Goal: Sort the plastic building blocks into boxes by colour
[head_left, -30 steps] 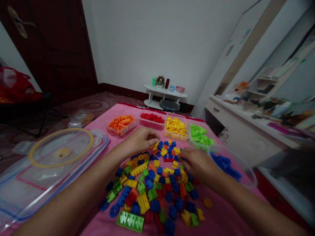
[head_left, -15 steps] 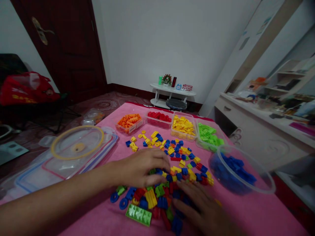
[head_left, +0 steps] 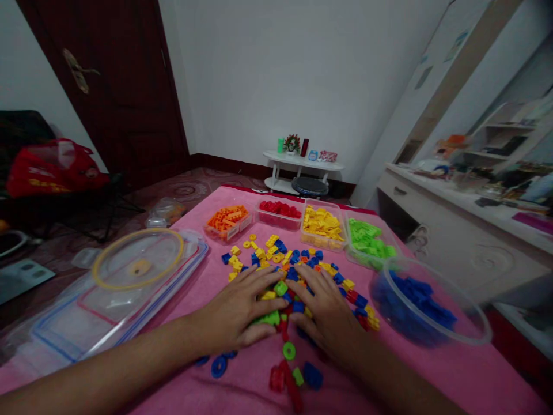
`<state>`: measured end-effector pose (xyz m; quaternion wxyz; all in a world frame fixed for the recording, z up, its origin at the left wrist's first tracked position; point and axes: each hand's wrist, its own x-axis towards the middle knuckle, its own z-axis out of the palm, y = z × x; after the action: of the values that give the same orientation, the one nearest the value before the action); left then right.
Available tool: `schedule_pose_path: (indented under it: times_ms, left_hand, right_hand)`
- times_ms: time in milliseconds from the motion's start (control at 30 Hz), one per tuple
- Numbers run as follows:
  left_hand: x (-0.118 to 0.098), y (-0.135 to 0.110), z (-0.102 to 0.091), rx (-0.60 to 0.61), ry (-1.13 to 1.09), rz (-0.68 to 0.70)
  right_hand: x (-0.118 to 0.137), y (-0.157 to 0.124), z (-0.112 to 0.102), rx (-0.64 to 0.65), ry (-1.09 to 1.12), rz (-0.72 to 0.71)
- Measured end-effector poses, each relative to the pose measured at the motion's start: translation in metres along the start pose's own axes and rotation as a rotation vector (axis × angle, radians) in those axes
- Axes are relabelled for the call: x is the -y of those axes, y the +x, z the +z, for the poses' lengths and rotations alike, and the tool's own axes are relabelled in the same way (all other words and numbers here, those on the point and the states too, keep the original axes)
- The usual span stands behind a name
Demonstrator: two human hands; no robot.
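A heap of small plastic building blocks [head_left: 298, 268] in blue, yellow, red, green and orange lies on the pink cloth [head_left: 410, 380]. My left hand [head_left: 237, 311] rests palm down on the near left part of the heap, fingers spread flat. My right hand [head_left: 326, 314] lies palm down on the near right part, fingers stretched out. The two hands sit side by side with blocks between and under them. A green ring [head_left: 289, 350] and a few red and blue blocks [head_left: 312, 375] lie loose just in front of the hands.
Across the back stand trays of orange [head_left: 227, 219], red [head_left: 277, 211], yellow [head_left: 322, 223] and green [head_left: 368, 239] blocks. A clear round bowl of blue blocks [head_left: 425, 302] is at the right. Stacked clear lids [head_left: 125, 276] lie at the left. A white dresser [head_left: 453, 230] runs along the right.
Both hands have come together over the near part of the heap and flattened on it. The right hand moved up and left. Blocks have been pushed inward, and a few now lie loose in front.
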<state>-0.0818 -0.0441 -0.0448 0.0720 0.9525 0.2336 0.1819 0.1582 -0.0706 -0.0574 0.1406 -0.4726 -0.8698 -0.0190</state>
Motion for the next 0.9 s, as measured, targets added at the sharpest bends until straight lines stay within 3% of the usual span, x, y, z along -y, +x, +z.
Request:
schedule_pose_path:
  times_ms: [200,367,467,600,733,900]
  left_hand:
    - [0.037,0.003,-0.006,-0.18,0.08,-0.435]
    - [0.058,0.004,0.015,-0.102,-0.08,-0.73]
    - [0.052,0.01,0.021,-0.101,-0.215,-0.733]
    - [0.032,0.009,0.002,-0.063,-0.321,-0.597]
    - [0.013,-0.025,-0.021,0.054,-0.165,-0.572]
    - [-0.008,-0.08,-0.013,0.188,-0.042,-0.6]
  right_hand:
    - [-0.045,-0.019,-0.002,-0.204,-0.084,0.305]
    - [-0.061,-0.027,0.016,-0.109,0.073,0.573]
    - [-0.046,-0.014,0.016,-0.097,0.3,0.595]
    - [-0.022,-0.017,-0.011,-0.087,0.533,0.402]
    - [-0.015,-0.074,-0.029,-0.074,0.373,0.238]
    - [-0.024,-0.157,-0.007,-0.051,0.1,0.329]
